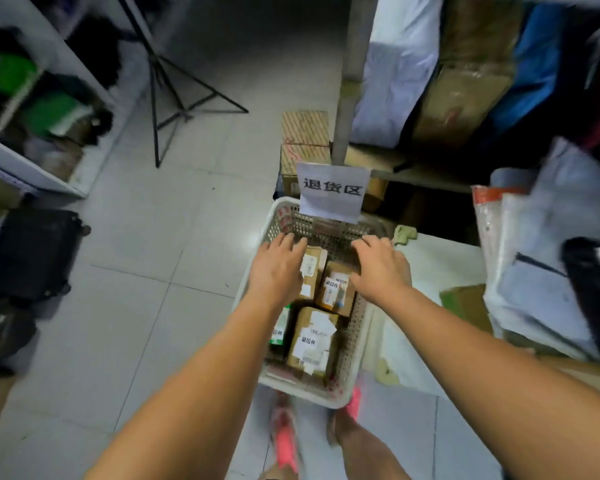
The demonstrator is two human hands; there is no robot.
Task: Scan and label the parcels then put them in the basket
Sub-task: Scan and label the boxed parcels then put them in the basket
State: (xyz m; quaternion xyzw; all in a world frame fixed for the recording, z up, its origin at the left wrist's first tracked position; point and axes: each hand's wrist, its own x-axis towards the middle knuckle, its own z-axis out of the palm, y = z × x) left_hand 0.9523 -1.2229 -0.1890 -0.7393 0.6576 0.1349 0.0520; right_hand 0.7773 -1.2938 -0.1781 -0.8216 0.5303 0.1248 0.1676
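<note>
Behind the basket [305, 393], a paper sign [333, 192] and stacked cartons [305, 143].

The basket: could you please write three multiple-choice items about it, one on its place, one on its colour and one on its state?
1. Where does the basket stand?
A. on a shelf
B. on the tiled floor
C. on a chair

2. What colour is the basket?
A. white
B. red
C. black

3. In what state is the basket?
A. empty
B. turned upside down
C. upright, with labelled parcels inside

Answers:
1 B, grey tiles show beside it and in front of it.
2 A, its rim and its perforated walls are white.
3 C, its open top faces up and cardboard boxes with white stickers lie inside it.
</note>
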